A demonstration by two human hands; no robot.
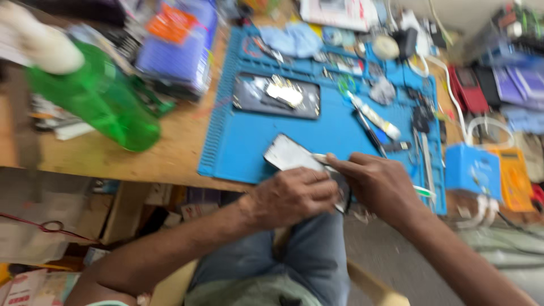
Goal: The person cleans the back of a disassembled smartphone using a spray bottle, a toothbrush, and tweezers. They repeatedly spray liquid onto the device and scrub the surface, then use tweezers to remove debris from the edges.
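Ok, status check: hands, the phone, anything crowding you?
Left hand gripping the phone at the blue mat's near edge. Right hand pressing a thin tool against it. Second opened phone lies apart, farther back.

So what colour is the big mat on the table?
Blue. The mat shows best in the head view.

1. A mat (243, 147) lies on the table (175, 147).
2. An opened phone (276, 95) lies on the mat's far part.
3. A bottle (93, 96) lies left of the mat.
4. A flat panel (289, 153) sits at the mat's near edge, under both hands.
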